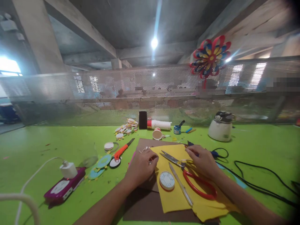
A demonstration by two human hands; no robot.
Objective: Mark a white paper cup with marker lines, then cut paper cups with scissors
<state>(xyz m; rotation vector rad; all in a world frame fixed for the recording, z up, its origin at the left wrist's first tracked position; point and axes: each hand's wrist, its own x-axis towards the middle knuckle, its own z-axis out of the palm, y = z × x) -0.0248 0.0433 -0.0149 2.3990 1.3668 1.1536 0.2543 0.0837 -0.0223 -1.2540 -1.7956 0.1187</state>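
Note:
My left hand (pixel 143 165) is closed at the left edge of a yellow sheet (pixel 173 203). Thin white bits show at its fingers; what it holds is too small to name. My right hand (pixel 203 160) is also closed, thumb against fingers, over the sheet's right side, and anything in its grip is hidden. Between the hands lie red-handled scissors (pixel 199 189), blades apart and pointing up-left. A pale pen-like stick (pixel 180 184) and a round white disc with a patterned face (pixel 167 181) rest on the yellow sheet. Brown board (pixel 142 206) lies beneath.
On the left are an orange cutter knife (pixel 121 151), blue-green paper discs (pixel 103 161) and a purple power strip (pixel 67 189) with a white plug. Behind stand a paper cup (pixel 157 134), blue jar (pixel 177 130) and white kettle (pixel 219 129). Black cables (pixel 255 184) run right.

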